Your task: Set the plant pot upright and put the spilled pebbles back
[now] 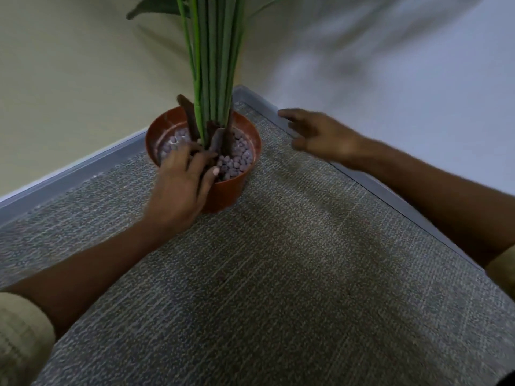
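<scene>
The left hand (181, 185) lies over the near rim of the pot, its fingers straight and spread, fingertips resting on the pebbles beside the stems and the thumb laid along the inner rim; it holds nothing. The right hand (320, 132) hovers well apart to the right, fingers loosely spread and blurred, over the carpet's edge.

The grey woven carpet (278, 274) fills most of the view, meeting two pale walls (69, 79) at a corner lined with a grey skirting strip (83, 168). The round terracotta-coloured plastic plant pot (237, 188) stands upright in that corner, close to the skirting. A bundle of tall green stems (217, 65) rises from its middle, with dark brown bark-like pieces at the base blocking the centre. Small pale pinkish-grey round pebbles (237, 160) fill the pot around the stems.
</scene>
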Tool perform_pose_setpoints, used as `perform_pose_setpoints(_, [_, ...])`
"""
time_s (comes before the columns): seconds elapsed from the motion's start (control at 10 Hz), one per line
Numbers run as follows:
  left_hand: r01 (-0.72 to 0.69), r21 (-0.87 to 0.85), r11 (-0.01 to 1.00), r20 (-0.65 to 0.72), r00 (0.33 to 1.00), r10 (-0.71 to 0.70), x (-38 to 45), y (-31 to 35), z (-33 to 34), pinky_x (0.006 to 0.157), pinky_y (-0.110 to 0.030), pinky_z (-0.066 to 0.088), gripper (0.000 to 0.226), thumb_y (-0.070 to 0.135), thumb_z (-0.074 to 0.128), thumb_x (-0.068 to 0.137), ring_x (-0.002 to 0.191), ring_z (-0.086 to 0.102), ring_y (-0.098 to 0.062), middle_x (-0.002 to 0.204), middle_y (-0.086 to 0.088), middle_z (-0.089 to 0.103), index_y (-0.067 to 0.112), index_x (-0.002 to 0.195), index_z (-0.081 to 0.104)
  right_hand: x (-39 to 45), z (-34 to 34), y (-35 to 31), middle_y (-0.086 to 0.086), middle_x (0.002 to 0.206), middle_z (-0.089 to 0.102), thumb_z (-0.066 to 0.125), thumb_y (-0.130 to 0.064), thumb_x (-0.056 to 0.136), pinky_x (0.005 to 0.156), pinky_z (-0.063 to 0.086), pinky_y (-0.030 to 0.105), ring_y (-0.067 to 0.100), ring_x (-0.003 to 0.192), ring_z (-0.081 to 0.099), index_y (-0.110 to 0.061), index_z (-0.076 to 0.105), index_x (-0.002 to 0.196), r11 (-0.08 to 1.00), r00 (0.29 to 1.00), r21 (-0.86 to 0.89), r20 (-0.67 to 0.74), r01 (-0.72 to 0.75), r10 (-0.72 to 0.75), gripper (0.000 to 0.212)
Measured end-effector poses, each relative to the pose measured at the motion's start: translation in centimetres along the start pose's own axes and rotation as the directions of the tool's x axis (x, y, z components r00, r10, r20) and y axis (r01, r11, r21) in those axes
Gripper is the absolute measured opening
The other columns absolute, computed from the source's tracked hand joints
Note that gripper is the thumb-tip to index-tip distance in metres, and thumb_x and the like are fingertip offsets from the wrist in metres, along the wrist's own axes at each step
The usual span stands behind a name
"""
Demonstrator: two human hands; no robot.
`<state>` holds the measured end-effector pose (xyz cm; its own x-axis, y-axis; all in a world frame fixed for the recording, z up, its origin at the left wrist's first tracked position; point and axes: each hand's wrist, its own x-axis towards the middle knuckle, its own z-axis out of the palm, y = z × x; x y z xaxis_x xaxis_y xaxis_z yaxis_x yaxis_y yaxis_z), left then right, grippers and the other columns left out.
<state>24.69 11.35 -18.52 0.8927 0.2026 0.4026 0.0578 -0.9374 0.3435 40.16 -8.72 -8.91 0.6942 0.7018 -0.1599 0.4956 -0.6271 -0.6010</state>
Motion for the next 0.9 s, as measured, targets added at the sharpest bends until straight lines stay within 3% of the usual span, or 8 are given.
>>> perform_pose_setpoints(0.1, [-0.007, 0.047, 0.999, 0.066, 0.998, 0.004, -1.1, -0.2, 0.1, 0.108, -0.051, 0.035, 0.048, 0.039, 0.037, 0.097, 0.127, 0.042, -0.034, 0.139, -0.017, 0.043, 0.01, 0.133, 0.046, -0.2, 3.5, -0.7, 0.014, 0.159, 0.009, 0.056, -0.009, 0.087, 0.118, 0.02, 0.038, 0.026, 0.145, 0.018, -0.011, 0.01, 0.15, 0.921, 0.973, -0.316, 0.042, 0.229, -0.228, 0.077])
perform_pose_setpoints(0.2, [-0.106, 0.172, 0.979, 0.128, 0.988, 0.085, -3.1, -0.8, 0.3, 0.118, -0.048, 0.02, 0.063, 0.047, 0.034, 0.095, 0.141, 0.032, -0.03, 0.151, -0.016, 0.036, 0.006, 0.142, 0.036, -0.4, 7.8, -0.6, 0.012, 0.16, -0.01, 0.056, -0.015, 0.087, 0.12, 0.016, 0.039, 0.026, 0.148, 0.001, -0.01, -0.007, 0.149, 0.895, 0.969, -0.371, 0.114, 0.246, -0.219, 0.089])
perform_pose_setpoints(0.3, [-0.158, 0.257, 0.954, 0.163, 0.98, 0.118, -4.1, -1.2, 0.4, 0.119, -0.045, 0.016, 0.068, 0.048, 0.034, 0.095, 0.144, 0.027, -0.029, 0.153, -0.016, 0.033, 0.002, 0.144, 0.031, -0.6, 10.1, -0.2, 0.012, 0.159, -0.016, 0.06, -0.021, 0.084, 0.122, 0.011, 0.04, 0.025, 0.147, -0.012, -0.008, -0.01, 0.148, 0.874, 0.979, -0.44, 0.112, 0.204, -0.172, 0.096])
perform_pose_setpoints(0.4, [-0.149, 0.299, 0.942, 0.151, 0.983, 0.108, -4.5, -1.0, 0.9, 0.12, -0.043, 0.013, 0.07, 0.041, 0.04, 0.094, 0.147, 0.016, -0.03, 0.156, -0.017, 0.023, 0.0, 0.147, 0.021, -0.7, 11.7, 0.3, 0.012, 0.157, -0.022, 0.067, -0.031, 0.077, 0.121, 0.005, 0.039, 0.024, 0.144, -0.023, -0.007, -0.016, 0.147, 0.83, 0.983, -0.527, 0.064, 0.18, -0.172, 0.112])
perform_pose_setpoints(0.6, [-0.061, 0.298, 0.953, 0.159, 0.987, 0.013, -5.3, 0.6, 1.3, 0.12, -0.045, 0.013, 0.077, 0.033, 0.049, 0.088, 0.147, 0.009, -0.032, 0.158, -0.019, 0.013, -0.001, 0.148, 0.014, -0.8, 12.3, 0.6, 0.012, 0.156, -0.024, 0.071, -0.041, 0.068, 0.119, 0.006, 0.037, 0.024, 0.143, -0.025, -0.008, -0.026, 0.143, 0.778, 0.987, -0.611, 0.035, 0.148, -0.16, 0.127])
perform_pose_setpoints(0.7, [-0.058, 0.305, 0.95, 0.251, 0.968, -0.022, -5.1, 0.5, 0.1, 0.12, -0.046, 0.009, 0.075, 0.035, 0.045, 0.092, 0.147, 0.007, -0.033, 0.158, -0.019, 0.007, -0.001, 0.148, 0.011, -0.6, 12.4, 0.3, 0.013, 0.155, -0.027, 0.068, -0.044, 0.07, 0.12, 0.005, 0.039, 0.027, 0.142, -0.026, -0.007, -0.03, 0.14, 0.773, 0.991, -0.622, 0.041, 0.126, -0.129, 0.126])
perform_pose_setpoints(0.8, [0.029, 0.245, 0.969, 0.309, 0.945, -0.106, -3.7, 2.1, -4.3, 0.122, -0.042, -0.001, 0.075, 0.045, 0.028, 0.098, 0.148, -0.011, -0.03, 0.158, -0.016, -0.011, 0.001, 0.148, -0.006, -0.5, 9.1, -1.8, 0.013, 0.155, -0.024, 0.061, -0.048, 0.078, 0.12, 0.008, 0.044, 0.032, 0.145, -0.019, -0.002, -0.023, 0.143, 0.609, 0.979, -0.779, 0.201, 0.151, 0.014, 0.115])
perform_pose_setpoints(0.9, [0.07, 0.21, 0.975, 0.289, 0.948, -0.13, -2.8, 3.2, -8.5, 0.123, -0.04, -0.004, 0.076, 0.047, 0.026, 0.098, 0.147, -0.014, -0.028, 0.159, -0.015, -0.013, 0.001, 0.148, -0.008, -1.3, 7.3, -4.6, 0.013, 0.157, -0.021, 0.048, -0.036, 0.091, 0.119, 0.013, 0.047, 0.03, 0.147, -0.012, -0.006, -0.018, 0.146, 0.648, 0.966, -0.744, 0.256, 0.167, 0.045, 0.091])
